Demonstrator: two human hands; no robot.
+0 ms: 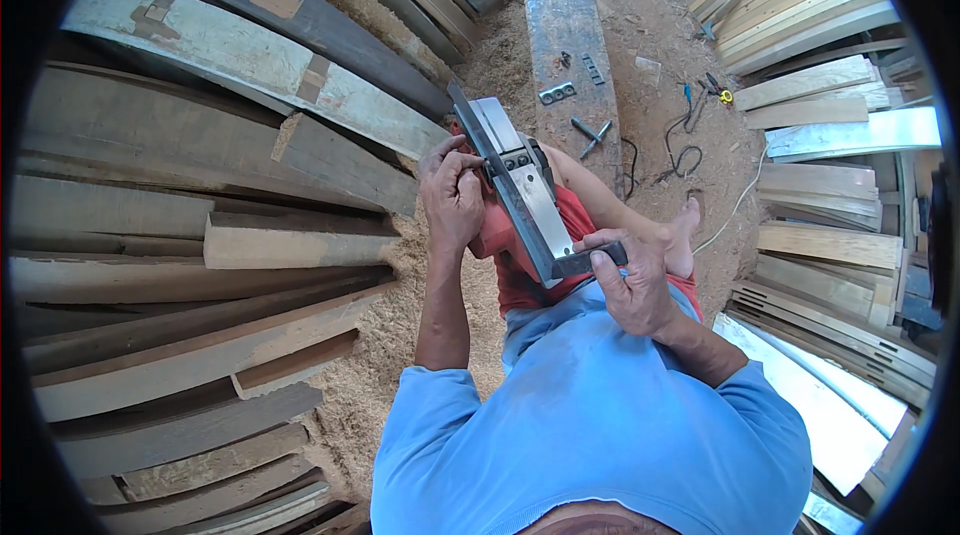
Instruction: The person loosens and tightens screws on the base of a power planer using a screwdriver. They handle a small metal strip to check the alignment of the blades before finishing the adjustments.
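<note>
An electric hand planer (537,203), with a silver sole and a dark cutter slot, lies upside down over my lap. Along its left edge runs the long dark blade of a metal try square (515,218). Curled around the planer's left side near the slot, my left hand (453,192) is closed, its fingertips by the square's blade. My right hand (635,285) pinches the square's short arm between thumb and fingers at the planer's near end. Part of the planer's body is hidden beneath the sole and behind the square.
A worn plank (565,10) ahead carries a small metal plate with holes (557,93) and a crossed metal tool (592,137). Black cord (684,157) and yellow-handled scissors (725,96) lie on the sawdust-covered floor. Stacked boards (130,205) line the left; more timber (828,240) lies right.
</note>
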